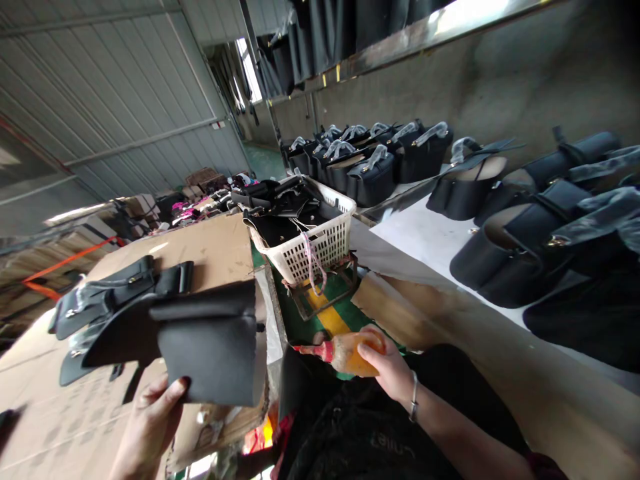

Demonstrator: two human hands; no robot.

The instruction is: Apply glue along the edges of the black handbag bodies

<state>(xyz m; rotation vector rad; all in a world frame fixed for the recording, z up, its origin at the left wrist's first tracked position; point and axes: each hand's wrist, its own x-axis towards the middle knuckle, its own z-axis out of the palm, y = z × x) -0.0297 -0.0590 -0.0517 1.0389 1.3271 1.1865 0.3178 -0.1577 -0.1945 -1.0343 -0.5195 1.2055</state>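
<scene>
My left hand (159,407) grips the lower edge of a black leather bag panel (207,353), thumb on its near face. The panel is raised over the cardboard-covered table, and a curved black flap shows at its left. In my right hand (387,363) is a squeeze bottle (353,353) of orange-yellow liquid, its red nozzle pointing left toward the panel but apart from it. Behind the panel, several black bag pieces (107,300) with plastic-wrapped handles lie on the cardboard (210,250).
A white plastic basket (320,250) of black pieces stands on a metal frame between the two tables. On the right table sit several black handbags (520,247), and more bags (373,177) line the back. Black sheets (345,33) hang above. Cardboard stacks (75,247) stand at left.
</scene>
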